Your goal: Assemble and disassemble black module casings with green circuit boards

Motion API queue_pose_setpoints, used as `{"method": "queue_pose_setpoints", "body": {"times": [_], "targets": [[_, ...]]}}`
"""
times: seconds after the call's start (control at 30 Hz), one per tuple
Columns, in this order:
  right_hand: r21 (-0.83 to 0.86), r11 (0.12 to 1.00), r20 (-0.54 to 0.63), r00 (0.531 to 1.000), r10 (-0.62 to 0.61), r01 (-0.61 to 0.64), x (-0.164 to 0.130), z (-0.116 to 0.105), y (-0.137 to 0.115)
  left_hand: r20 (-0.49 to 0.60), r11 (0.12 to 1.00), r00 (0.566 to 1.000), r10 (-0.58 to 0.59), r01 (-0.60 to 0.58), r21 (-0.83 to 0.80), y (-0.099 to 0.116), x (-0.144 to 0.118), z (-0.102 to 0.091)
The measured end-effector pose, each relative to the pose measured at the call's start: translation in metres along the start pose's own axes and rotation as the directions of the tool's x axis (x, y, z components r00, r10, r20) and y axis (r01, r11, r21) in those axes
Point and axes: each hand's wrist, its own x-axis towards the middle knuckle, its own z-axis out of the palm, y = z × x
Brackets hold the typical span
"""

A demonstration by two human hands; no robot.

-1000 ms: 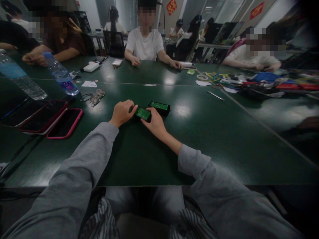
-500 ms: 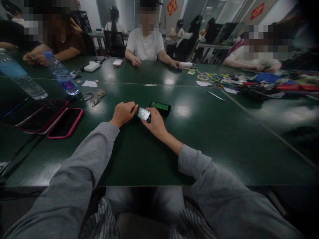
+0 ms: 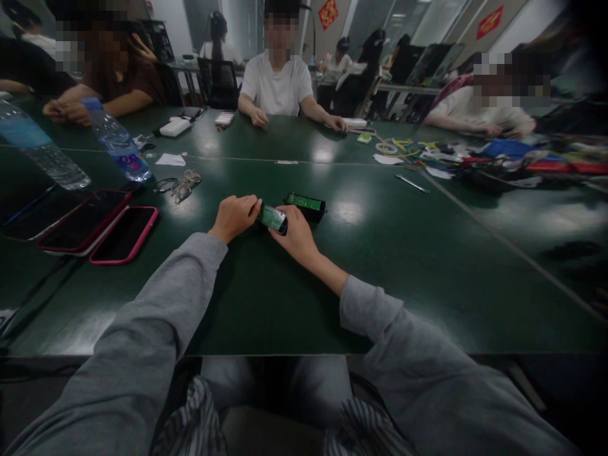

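Between my hands is a small black-edged device [image 3: 272, 217] with a shiny green face like a circuit board, tilted over the table. My left hand [image 3: 236, 215] is closed at its left end, fingers curled over the edge. Thumb and fingers of my right hand [image 3: 295, 231] wrap its right end, covering part of it. Just behind my right hand, a black open case [image 3: 319, 211] with a green circuit board [image 3: 306, 202] inside lies on the dark green table [image 3: 294, 297], apart from the held device.
Phones, including a pink-edged phone [image 3: 124, 234], lie at left near two water bottles [image 3: 124, 149]. Glasses [image 3: 186, 185] rest beyond my left hand. A wrench [image 3: 412, 183] lies right, before a heap of cables [image 3: 503, 164]. People sit around the table.
The bright white glare on the held device's face has faded and its green shows more. My hands have barely moved.
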Motion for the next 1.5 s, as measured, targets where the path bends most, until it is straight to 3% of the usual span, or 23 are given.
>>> {"method": "queue_pose_setpoints", "body": {"times": [0.17,0.7,1.27,1.5], "targets": [[0.016,1.000,0.005,1.000,0.008,-0.008,-0.0003,0.0007,0.0008,0.017,0.999,1.000,-0.016,0.017,-0.052,0.0008,-0.0005,-0.0011],[-0.050,0.998,-0.012,1.000,-0.026,0.025,0.0003,0.0012,0.0015,-0.049,0.974,0.995,0.084,-0.072,0.215,0.0017,-0.0011,0.0016],[-0.055,0.998,-0.024,0.999,-0.040,0.039,0.0019,-0.0020,0.0009,-0.171,0.983,0.982,0.083,-0.052,0.175,-0.0019,-0.0012,0.0074],[-0.027,1.000,-0.036,0.999,-0.009,0.008,0.0023,0.0012,0.0049,-0.145,0.996,0.989,0.017,-0.003,0.094,-0.0012,-0.0016,0.0081]]}}
